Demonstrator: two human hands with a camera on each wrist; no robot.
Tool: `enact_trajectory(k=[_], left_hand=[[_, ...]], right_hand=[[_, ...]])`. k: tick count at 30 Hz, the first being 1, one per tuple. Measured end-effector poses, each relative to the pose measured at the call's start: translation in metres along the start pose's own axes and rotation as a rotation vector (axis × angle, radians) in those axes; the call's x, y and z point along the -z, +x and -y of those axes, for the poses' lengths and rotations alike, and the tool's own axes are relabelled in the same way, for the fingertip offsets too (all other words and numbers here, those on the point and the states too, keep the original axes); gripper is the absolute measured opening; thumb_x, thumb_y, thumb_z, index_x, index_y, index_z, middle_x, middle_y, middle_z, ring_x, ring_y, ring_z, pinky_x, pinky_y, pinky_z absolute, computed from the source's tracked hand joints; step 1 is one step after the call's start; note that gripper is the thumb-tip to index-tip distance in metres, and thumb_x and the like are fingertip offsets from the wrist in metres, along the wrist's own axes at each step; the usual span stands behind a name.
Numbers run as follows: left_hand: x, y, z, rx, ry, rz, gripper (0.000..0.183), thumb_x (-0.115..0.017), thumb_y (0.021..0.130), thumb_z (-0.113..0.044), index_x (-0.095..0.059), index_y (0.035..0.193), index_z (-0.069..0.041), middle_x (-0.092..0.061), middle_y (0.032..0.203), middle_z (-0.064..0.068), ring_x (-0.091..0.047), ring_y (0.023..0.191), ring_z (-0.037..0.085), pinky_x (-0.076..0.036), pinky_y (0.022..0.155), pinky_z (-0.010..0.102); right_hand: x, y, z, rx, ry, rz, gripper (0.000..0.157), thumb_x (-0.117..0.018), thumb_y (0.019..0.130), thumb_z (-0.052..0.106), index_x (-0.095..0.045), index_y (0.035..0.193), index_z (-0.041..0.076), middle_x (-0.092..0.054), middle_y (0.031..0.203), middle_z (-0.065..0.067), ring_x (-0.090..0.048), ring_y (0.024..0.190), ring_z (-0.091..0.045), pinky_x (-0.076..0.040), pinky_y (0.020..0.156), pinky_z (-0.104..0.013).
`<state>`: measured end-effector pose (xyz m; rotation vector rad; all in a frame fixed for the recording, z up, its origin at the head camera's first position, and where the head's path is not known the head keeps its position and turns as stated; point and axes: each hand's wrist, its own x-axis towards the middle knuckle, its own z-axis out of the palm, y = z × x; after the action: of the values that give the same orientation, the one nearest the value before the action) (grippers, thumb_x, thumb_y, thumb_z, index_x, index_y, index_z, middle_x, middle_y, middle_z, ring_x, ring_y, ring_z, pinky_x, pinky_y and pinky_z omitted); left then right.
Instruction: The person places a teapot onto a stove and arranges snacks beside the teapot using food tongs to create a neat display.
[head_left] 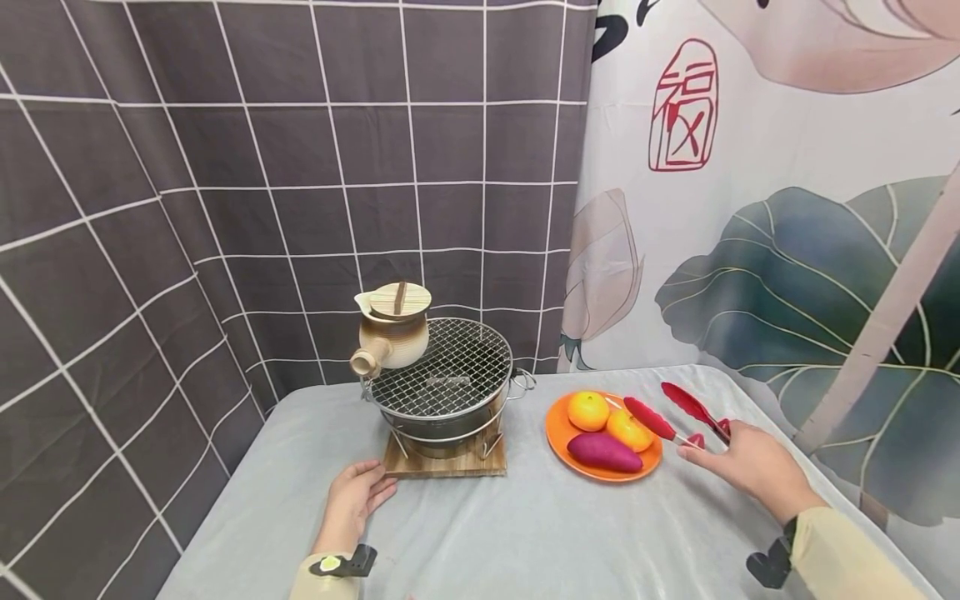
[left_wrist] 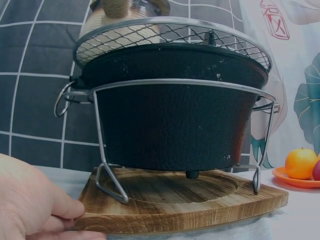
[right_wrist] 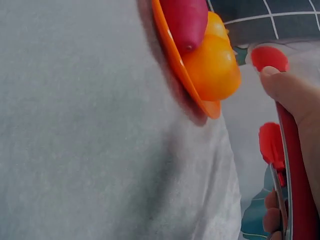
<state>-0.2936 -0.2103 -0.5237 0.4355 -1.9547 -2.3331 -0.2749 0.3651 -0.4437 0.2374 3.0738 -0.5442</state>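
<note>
My left hand [head_left: 354,496] grips the front left corner of a square wooden board [head_left: 450,467], its fingers at the edge. On that board stands a black round stove [left_wrist: 175,125] in a wire stand, topped by a wire mesh grill [head_left: 457,367]. A lidded clay teapot [head_left: 397,337] with a side handle sits on the left part of the mesh. My right hand [head_left: 757,467] holds red-tipped tongs [head_left: 688,402], their arms spread with nothing between the tips. One tip overlaps the orange plate [head_left: 555,437] in the head view.
Two orange citrus fruits [head_left: 588,411] and a purple sweet potato [head_left: 603,452] lie on the plate. A grey cloth [head_left: 495,533] covers the table. Behind hang a dark grid-patterned curtain [head_left: 360,150] and a white printed one [head_left: 630,133].
</note>
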Motion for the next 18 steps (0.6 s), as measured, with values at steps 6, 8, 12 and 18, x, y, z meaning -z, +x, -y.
enact_trajectory(k=[6,8,12,18], left_hand=[[0.0003,0.0008,0.0007,0.000,-0.002,0.001,0.039,-0.054,0.101,0.000,-0.041,0.133,0.019,-0.059,0.112,0.026,-0.070,0.087,0.021,-0.065,0.084,0.037],[0.0004,0.0009,0.0009,0.001,-0.004,0.003,0.039,-0.054,0.101,0.000,-0.041,0.133,0.019,-0.059,0.113,0.026,-0.070,0.087,0.021,-0.065,0.084,0.037],[0.0003,0.0001,-0.0001,0.001,0.000,0.005,0.040,-0.054,0.101,0.000,-0.041,0.133,0.020,-0.059,0.113,0.027,-0.070,0.088,0.022,-0.065,0.084,0.037],[-0.0004,-0.0002,-0.0004,0.005,0.000,0.005,0.042,-0.054,0.100,0.001,-0.040,0.135,0.021,-0.058,0.115,0.030,-0.070,0.088,0.023,-0.065,0.083,0.037]], right_hand=[[-0.0003,0.0005,0.0017,0.045,-0.047,0.011,0.125,-0.067,0.069,0.085,-0.046,0.128,-0.023,-0.059,0.110,-0.038,-0.062,0.088,-0.040,-0.063,0.072,-0.059],[-0.0018,0.0004,0.0017,0.053,-0.055,0.009,0.125,-0.066,0.068,0.085,-0.046,0.128,-0.023,-0.059,0.110,-0.037,-0.062,0.088,-0.040,-0.063,0.073,-0.060],[-0.0037,0.0008,0.0039,0.078,-0.070,0.006,0.121,-0.067,0.069,0.084,-0.048,0.126,-0.021,-0.061,0.104,-0.032,-0.062,0.086,-0.037,-0.063,0.072,-0.060],[-0.0060,0.0012,0.0087,0.107,-0.090,0.022,0.117,-0.070,0.072,0.079,-0.049,0.125,-0.023,-0.062,0.101,-0.031,-0.062,0.085,-0.036,-0.062,0.072,-0.060]])
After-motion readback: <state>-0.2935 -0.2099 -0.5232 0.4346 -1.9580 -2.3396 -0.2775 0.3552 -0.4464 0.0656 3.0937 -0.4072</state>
